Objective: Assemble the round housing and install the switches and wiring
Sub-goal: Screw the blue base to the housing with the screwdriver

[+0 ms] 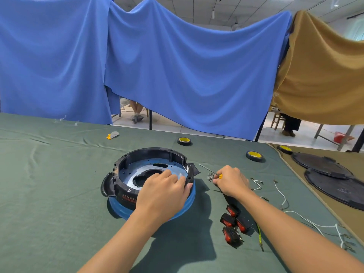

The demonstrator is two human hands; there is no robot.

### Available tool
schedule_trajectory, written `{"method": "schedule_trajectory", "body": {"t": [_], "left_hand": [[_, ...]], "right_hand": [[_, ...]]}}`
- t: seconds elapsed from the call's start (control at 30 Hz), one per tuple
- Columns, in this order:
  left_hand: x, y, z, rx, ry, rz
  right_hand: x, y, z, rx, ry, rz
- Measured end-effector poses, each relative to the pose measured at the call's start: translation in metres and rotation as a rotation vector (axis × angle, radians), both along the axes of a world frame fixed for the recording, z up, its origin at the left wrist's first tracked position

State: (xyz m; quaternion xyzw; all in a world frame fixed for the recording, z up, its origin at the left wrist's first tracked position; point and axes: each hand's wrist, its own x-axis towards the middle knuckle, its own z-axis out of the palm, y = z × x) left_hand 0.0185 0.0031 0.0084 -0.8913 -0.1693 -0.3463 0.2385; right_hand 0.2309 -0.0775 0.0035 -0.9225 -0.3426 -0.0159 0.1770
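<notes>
The left grip (163, 192) clasps the rim of the round black housing (153, 151) on the desk (49, 184). The right grip (230, 180) pinches a yellow-handled screwdriver (209, 170) beside loose screws (210, 177).

surface: table under green cloth (59, 184), creased at left; tan cloth (352, 221) covers the right end
centre: round housing (126, 170), a black ring seated on a blue base
right of housing: small cluster of screws (210, 177), white wires (281, 194) spread toward the tan cloth
near right: four red-and-black rocker switches (233, 223) bunched together, green-yellow wire (259, 235) just beside them
far side: two tape rolls (184, 141) (254, 155), yellow-grey item (112, 135), clear scraps (65, 120)
tan cloth: third tape roll (284, 149), two overlapping black round covers (323, 164)
</notes>
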Motion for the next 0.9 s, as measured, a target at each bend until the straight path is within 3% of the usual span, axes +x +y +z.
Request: {"method": "schedule_trajectory", "body": {"t": [0.07,0.2,0.53,0.6,0.67,0.77,0.9], "left_hand": [[0.005,0.000,-0.011,0.116,-0.079,-0.001],[0.008,-0.003,-0.026,0.123,-0.220,0.004],[0.010,0.000,-0.024,0.056,-0.243,-0.006],[0.010,0.001,-0.023,0.047,-0.236,-0.008],[0.009,0.001,-0.023,0.042,-0.225,-0.012],[0.009,0.001,-0.021,0.039,-0.216,-0.005],[0.009,0.001,-0.020,0.030,-0.200,0.006]], "right_hand": [[0.000,0.000,0.000,0.008,-0.007,-0.005],[-0.001,-0.001,-0.004,0.053,-0.016,-0.013],[-0.008,-0.001,-0.014,0.116,-0.053,0.020],[-0.011,-0.002,-0.009,0.208,-0.041,0.013],[-0.013,-0.005,0.001,0.435,0.087,0.009],[-0.029,-0.010,0.021,0.677,0.350,0.207],[-0.051,-0.005,0.036,0.605,0.310,0.440]]}}
